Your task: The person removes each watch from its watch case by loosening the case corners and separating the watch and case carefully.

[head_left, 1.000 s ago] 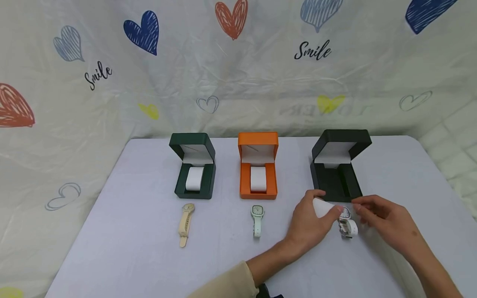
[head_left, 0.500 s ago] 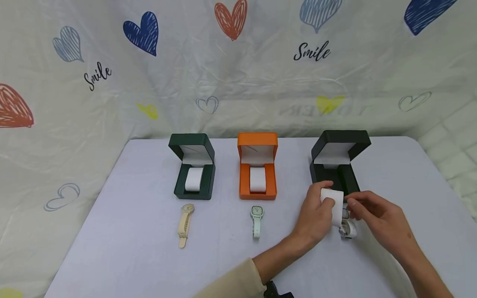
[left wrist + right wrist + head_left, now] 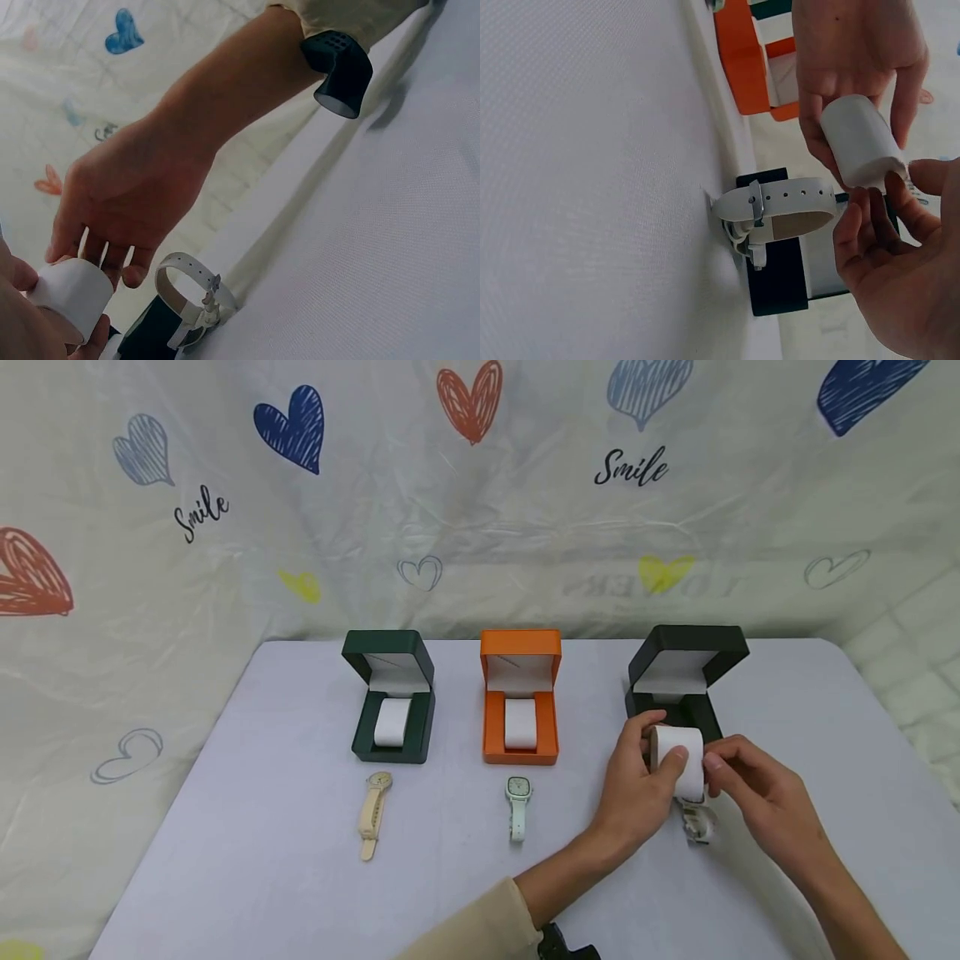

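A white watch cushion (image 3: 690, 778) is held up in front of the open black watch box (image 3: 686, 647). My left hand (image 3: 636, 785) grips it, thumb across its near face and fingers behind. The thumb and fingertips of my right hand (image 3: 768, 806) pinch its right end, seen closely in the right wrist view, where the cushion (image 3: 859, 139) slants between both hands. Below the cushion, a watch with a white strap (image 3: 701, 823) stands on the table, its dial partly covered in the head view. Its buckled strap loop (image 3: 795, 196) shows in the right wrist view.
A green watch box (image 3: 392, 752) and an orange one (image 3: 520, 757) stand open to the left, each with a white cushion inside. A beige watch (image 3: 372, 810) and a pale green watch (image 3: 517, 806) lie in front of them on the white table (image 3: 300, 860).
My left hand has lifted the cushion slightly and turned it upright, moving it right to my right hand. My right fingers now meet its end. The boxes and other watches have stayed put.
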`<control>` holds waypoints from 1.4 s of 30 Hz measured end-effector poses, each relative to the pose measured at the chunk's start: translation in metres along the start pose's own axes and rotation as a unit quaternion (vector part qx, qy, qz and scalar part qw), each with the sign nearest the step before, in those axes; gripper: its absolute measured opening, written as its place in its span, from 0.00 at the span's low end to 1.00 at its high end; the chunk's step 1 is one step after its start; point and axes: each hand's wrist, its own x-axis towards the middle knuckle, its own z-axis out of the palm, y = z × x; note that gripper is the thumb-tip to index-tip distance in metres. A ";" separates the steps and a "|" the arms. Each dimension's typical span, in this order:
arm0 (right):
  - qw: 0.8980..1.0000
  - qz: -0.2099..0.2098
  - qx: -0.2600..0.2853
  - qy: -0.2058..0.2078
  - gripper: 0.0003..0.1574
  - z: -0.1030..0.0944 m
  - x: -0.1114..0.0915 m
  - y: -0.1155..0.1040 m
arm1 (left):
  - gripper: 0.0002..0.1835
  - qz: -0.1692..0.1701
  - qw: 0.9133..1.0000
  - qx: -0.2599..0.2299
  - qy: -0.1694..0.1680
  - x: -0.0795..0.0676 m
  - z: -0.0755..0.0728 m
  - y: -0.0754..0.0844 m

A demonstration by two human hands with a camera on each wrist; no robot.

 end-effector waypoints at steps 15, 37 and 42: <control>1.000 0.004 -0.021 0.017 0.03 -0.003 0.003 0.003 | 0.26 0.002 0.999 0.042 -0.008 0.006 -0.002 0.002; 0.996 0.036 -0.035 0.067 0.06 -0.001 0.016 0.017 | 0.26 0.117 0.971 0.209 0.029 0.012 -0.001 -0.011; 0.996 0.045 -0.024 0.078 0.04 0.002 0.020 0.019 | 0.28 0.110 0.971 0.210 0.025 0.013 0.000 -0.011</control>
